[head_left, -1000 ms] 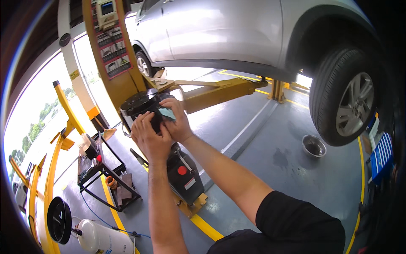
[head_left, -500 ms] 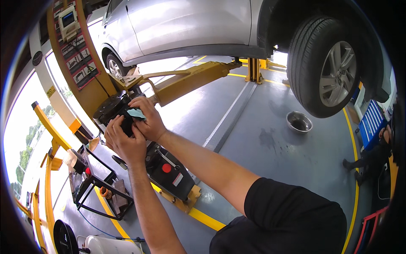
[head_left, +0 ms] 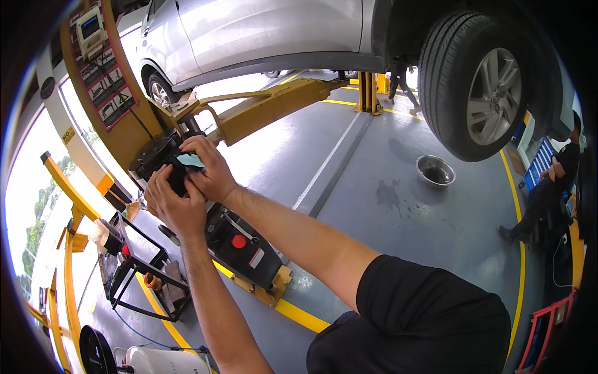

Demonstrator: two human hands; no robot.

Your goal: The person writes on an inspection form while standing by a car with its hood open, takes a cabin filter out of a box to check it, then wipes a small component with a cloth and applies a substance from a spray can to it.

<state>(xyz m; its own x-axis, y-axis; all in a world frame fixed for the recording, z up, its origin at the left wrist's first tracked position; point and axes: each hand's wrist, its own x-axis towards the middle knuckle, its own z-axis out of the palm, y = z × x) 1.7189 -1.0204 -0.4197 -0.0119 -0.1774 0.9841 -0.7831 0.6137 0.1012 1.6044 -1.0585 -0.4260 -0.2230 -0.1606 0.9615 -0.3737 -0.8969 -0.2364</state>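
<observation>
In front of the yellow lift post, my two hands are close together at a dark object (head_left: pixel 177 181), mostly covered by my fingers. My left hand (head_left: pixel 179 210) is closed, its fingers bent against the dark object's near side. On the other side, my right hand (head_left: pixel 213 171) pinches a small light blue cloth (head_left: pixel 190 161) that lies over the object's top. Just behind the hands is a black round housing (head_left: pixel 152 156) on the lift post (head_left: pixel 103 75). Whether the dark object is joined to this housing, I cannot tell.
A silver car (head_left: pixel 268 31) hangs raised on a yellow lift arm (head_left: pixel 274 112). Below my forearms stands a black tank (head_left: pixel 240 243) with a red cap. A black cart (head_left: pixel 146 268) is at left, a metal bowl (head_left: pixel 436 171) on the floor, and a person (head_left: pixel 548 187) sits far right.
The view has shifted slightly, and the seated person at right shows more fully. Another person's legs now appear behind the far lift post. My hands keep nearly the same hold.
</observation>
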